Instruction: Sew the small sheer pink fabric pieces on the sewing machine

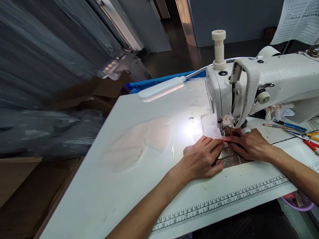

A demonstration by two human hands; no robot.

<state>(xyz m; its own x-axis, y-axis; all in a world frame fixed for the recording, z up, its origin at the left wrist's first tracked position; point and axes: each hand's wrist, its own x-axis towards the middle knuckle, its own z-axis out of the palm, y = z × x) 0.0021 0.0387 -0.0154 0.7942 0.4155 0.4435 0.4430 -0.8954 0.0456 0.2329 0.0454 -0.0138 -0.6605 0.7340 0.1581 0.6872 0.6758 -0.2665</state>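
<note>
A white sewing machine [281, 83] stands at the right of the table, and its metal presser foot [226, 130] is just beyond my fingers. My left hand [203, 157] rests palm down left of the foot, fingers stretched forward and thumb apart. My right hand [245, 144] lies right of the foot, with thumb and index finger pinched at a thin whitish fabric piece [225, 144], mostly hidden by the fingers. Under both hands is a shiny brown taped sheet [235, 162]. A pale ruffled fabric flower [227, 120] sits above the foot.
Sheer beige fabric [139, 142] lies on the white table [82, 199] at left. A lamp [161, 88] lights the sewing area. Red-handled scissors [310, 146] and a blue pen [290, 125] lie at right. A printed ruler [224, 203] runs along the front edge; a purple basket [302, 207] is below.
</note>
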